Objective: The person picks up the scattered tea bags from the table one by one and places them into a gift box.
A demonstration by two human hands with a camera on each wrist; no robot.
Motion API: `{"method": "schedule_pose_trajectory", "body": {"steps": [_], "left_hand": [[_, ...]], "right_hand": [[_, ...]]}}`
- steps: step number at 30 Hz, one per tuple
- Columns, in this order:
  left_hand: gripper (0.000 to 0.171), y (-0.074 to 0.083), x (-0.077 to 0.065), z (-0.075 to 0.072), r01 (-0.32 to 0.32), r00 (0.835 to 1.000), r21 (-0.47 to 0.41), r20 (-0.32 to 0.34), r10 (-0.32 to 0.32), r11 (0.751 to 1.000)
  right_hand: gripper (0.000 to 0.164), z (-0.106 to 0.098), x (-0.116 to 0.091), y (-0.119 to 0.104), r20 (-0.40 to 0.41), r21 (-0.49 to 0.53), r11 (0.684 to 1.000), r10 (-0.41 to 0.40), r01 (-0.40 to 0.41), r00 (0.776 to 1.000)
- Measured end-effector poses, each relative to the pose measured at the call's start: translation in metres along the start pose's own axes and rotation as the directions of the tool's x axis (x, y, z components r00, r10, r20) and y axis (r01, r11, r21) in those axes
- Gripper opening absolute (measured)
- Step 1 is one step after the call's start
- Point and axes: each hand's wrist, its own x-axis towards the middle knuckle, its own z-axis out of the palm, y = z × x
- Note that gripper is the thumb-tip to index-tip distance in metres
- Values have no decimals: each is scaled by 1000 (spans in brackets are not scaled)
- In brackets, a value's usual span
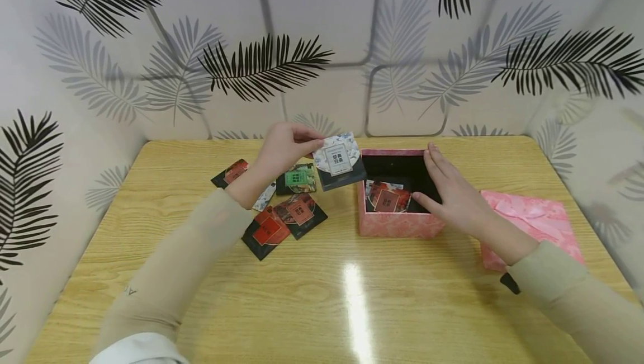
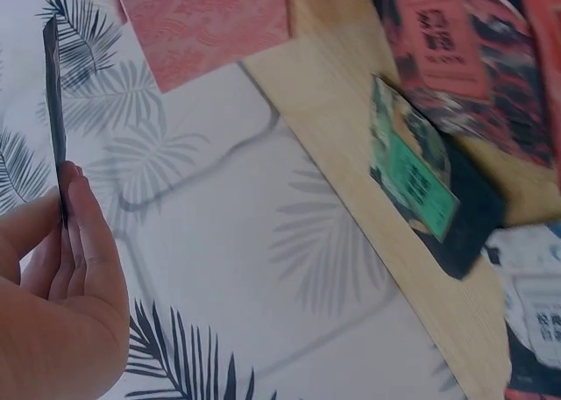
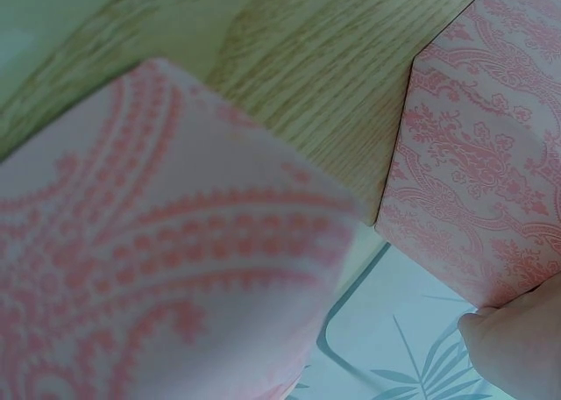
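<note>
My left hand (image 1: pixel 284 149) pinches a flat square tea packet (image 1: pixel 342 162), white on top and dark below, up beside the left wall of a pink patterned box (image 1: pixel 402 225). In the left wrist view the same packet (image 2: pixel 55 110) shows edge-on, between thumb and fingers. Inside the open box lies a red and black tea packet (image 1: pixel 386 201), with a pale one partly under it. My right hand (image 1: pixel 455 199) rests on the box's right side, fingers extended along it and thumb over the opening. A fingertip (image 3: pixel 495 321) touches the box wall in the right wrist view.
Several tea packets lie left of the box, among them a green-labelled one (image 1: pixel 297 178), a red one (image 1: pixel 266 232) and a brownish-red one (image 1: pixel 302 214). The pink lid (image 1: pixel 533 224) lies under my right forearm. Leaf-patterned cloth (image 1: pixel 322 101) rises behind the wooden table (image 1: pixel 282 297).
</note>
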Motion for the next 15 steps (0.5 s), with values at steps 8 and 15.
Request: {"method": "schedule_pose_trajectory", "body": {"steps": [8,15], "left_hand": [[15,17,19,27,-24,999,-72,26,26,997],[11,27,27,50,-102,994,-20,49,102,995]], "right_hand": [[87,0,1,0,-5,-4,1000,0,0,1000],[87,1,0,0,-8,-4,1000,1,-1,1000]]}}
